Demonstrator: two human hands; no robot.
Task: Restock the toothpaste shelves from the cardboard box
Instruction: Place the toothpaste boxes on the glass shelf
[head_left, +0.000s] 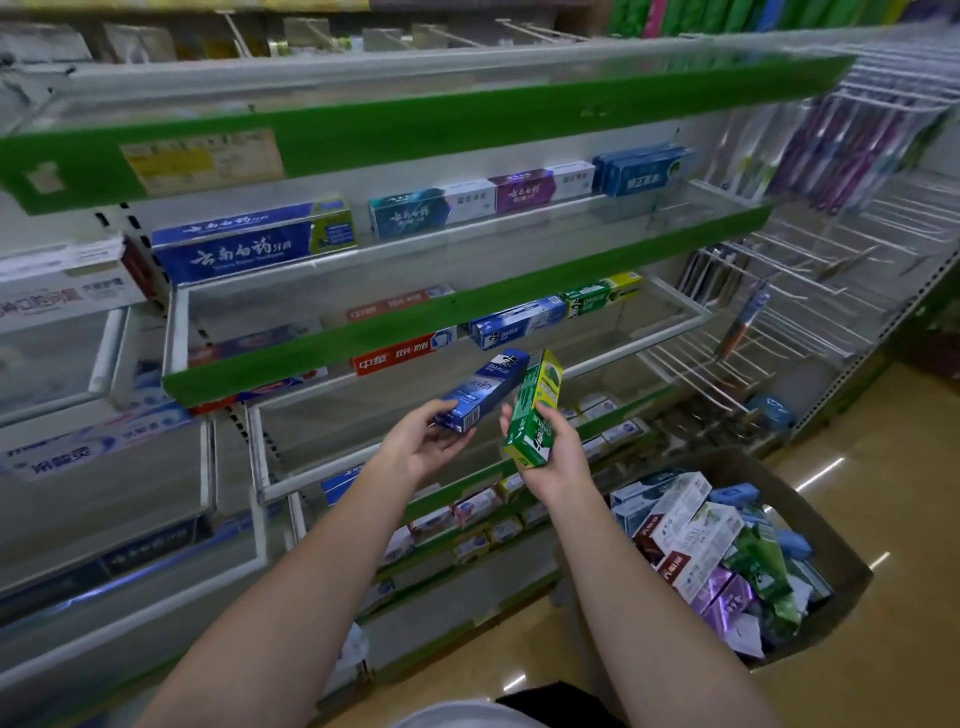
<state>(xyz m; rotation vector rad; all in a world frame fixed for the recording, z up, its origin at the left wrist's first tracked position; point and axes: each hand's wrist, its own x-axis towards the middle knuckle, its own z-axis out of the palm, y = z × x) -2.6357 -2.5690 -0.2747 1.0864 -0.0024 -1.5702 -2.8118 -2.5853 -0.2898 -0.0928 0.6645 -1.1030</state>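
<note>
While left hand (434, 447) grips blue box (480, 391) | right hand (553, 457) grips green box (535, 410)

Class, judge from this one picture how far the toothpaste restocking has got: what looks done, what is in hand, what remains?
Done: a few cartons already sit on the shelves, such as the blue Darlie carton on the middle shelf. In hand: the left hand holds a blue toothpaste box and the right hand holds a green toothpaste box. Left: the cardboard box is still piled with cartons, and the shelves show wide gaps.
</note>
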